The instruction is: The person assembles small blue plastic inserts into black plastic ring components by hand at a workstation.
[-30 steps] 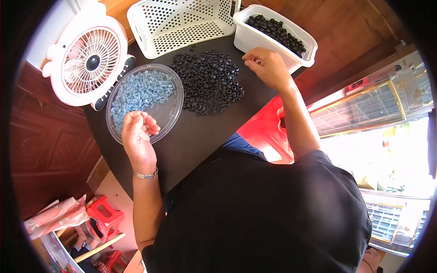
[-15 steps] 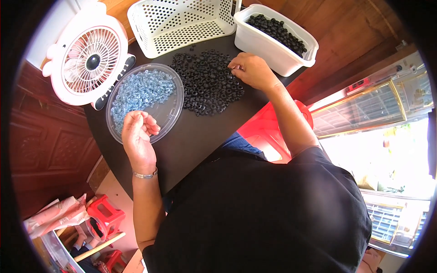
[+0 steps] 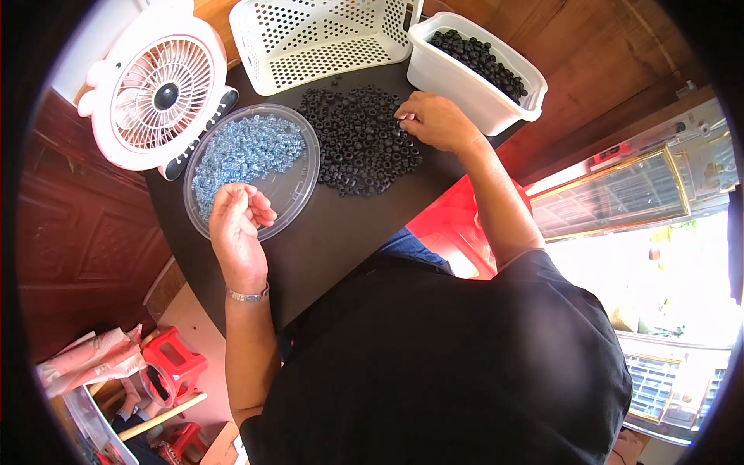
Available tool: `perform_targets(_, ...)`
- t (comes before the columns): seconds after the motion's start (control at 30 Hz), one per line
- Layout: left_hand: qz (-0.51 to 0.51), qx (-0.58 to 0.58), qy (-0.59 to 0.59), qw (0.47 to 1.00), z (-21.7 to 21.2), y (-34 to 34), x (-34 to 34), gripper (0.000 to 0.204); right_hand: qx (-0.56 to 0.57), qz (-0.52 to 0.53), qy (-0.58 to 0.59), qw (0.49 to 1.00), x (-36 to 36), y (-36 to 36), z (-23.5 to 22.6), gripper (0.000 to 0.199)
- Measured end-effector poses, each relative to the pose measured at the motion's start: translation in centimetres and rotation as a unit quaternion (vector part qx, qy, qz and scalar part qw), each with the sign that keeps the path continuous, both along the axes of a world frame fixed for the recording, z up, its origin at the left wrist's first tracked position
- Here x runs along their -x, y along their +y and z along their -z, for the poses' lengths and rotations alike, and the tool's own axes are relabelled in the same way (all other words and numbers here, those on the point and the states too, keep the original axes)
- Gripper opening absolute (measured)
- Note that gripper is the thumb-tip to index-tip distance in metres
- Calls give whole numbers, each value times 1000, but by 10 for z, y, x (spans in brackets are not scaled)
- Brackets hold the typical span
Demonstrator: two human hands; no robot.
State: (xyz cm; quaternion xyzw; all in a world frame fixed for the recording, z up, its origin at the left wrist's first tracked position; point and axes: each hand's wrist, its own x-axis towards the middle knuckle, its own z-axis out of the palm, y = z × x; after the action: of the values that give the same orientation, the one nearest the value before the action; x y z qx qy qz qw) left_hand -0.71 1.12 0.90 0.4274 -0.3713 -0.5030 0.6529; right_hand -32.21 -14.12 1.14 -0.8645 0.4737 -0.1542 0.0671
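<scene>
Free tbl (image 3: 333, 232) nr torso (image 3: 434, 349), bead pile (image 3: 360, 147) & tub (image 3: 474, 93) beyond

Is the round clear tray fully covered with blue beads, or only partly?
Partly: the tray has blue beads over its left and upper areas, but bare bottom shows at lower right.

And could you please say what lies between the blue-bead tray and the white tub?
In the head view, a pile of black beads, with the right hand at its edge.
</scene>
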Motion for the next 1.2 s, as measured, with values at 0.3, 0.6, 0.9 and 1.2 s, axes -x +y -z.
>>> perform_targets(0.3, 3, -6, -5, 1000, 0, -1, 1, 17, -56, 12, -30, 998, -1, -7, 2, 19)
perform_targets(0.6, 13, -3, -1, 1000, 1, -1, 3, 18, 32, -78, -195, 977, -45, 23, -26, 18)
perform_targets(0.9, 57, 2, -11, 998, -2, -2, 10, 18, 46, -305, -267, 913, -148, 67, -41, 22)
perform_targets(1.2, 17, 18, 18, 1000, -5, 1, 4, 16, 20, -309, -284, 908, -176, 73, -41, 23)
